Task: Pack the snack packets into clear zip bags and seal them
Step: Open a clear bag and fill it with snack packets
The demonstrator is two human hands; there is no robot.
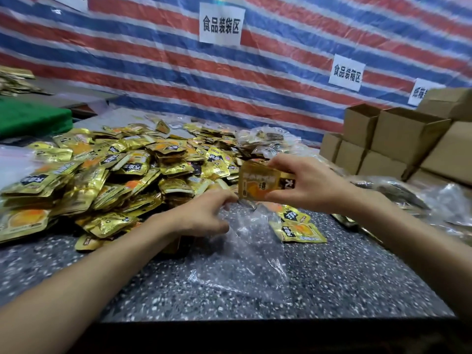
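Loading step, with the bag not yet filled. Your right hand (pixel 306 182) pinches a small stack of gold snack packets (pixel 255 183) between thumb and fingers, just above the mouth of the clear zip bag (pixel 242 254). Your left hand (pixel 201 215) pinches that mouth at its left edge, fingers curled on the film. The bag lies limp and apparently empty on the speckled dark surface (pixel 357 277). The next move likely calls for spreading the mouth wide and sliding the stack in edge first, since thin film tends to fold shut. Left of the bag and beyond it spreads the loose packet pile (pixel 102 175). Two stray packets (pixel 298 227) lie just right of the bag, and open cardboard boxes (pixel 396 134) stand farther right. Behind the bag hangs a red, white and blue striped tarp (pixel 153 60) bearing paper signs (pixel 221 23).
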